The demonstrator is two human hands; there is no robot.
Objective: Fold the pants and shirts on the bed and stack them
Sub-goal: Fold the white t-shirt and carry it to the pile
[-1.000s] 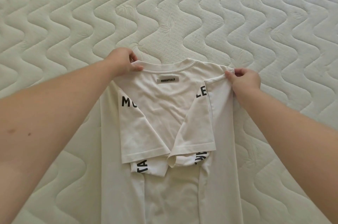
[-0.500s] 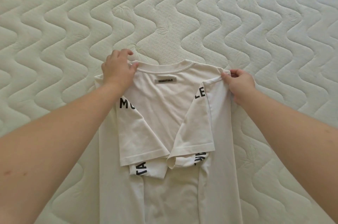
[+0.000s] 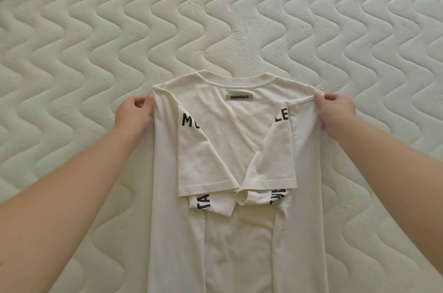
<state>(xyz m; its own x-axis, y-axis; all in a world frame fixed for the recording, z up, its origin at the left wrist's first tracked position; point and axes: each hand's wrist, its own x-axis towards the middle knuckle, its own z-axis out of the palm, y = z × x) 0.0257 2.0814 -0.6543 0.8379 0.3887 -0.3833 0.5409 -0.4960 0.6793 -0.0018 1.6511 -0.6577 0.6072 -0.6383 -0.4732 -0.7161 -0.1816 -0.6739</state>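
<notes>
The shirt [image 3: 230, 149] lies flat on the bed [image 3: 96, 29], sides and sleeves folded inward; the left hand [image 3: 134, 115] and right hand [image 3: 335, 115] pinch its shoulder corners, fingers clamped on the fabric, probably to keep the side folds aligned for the lengthwise fold. Its long axis runs between the fingers, collar pointing away from the person and hem toward them.

Both forearms are bare to the frame edge, the left hand [image 3: 134, 115] and right hand [image 3: 336, 114] ungloved.

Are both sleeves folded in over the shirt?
Yes. Both sleeves lie folded inward over the shirt, their hems meeting near its middle, while the left hand and right hand pinch its shoulder edges.
</notes>
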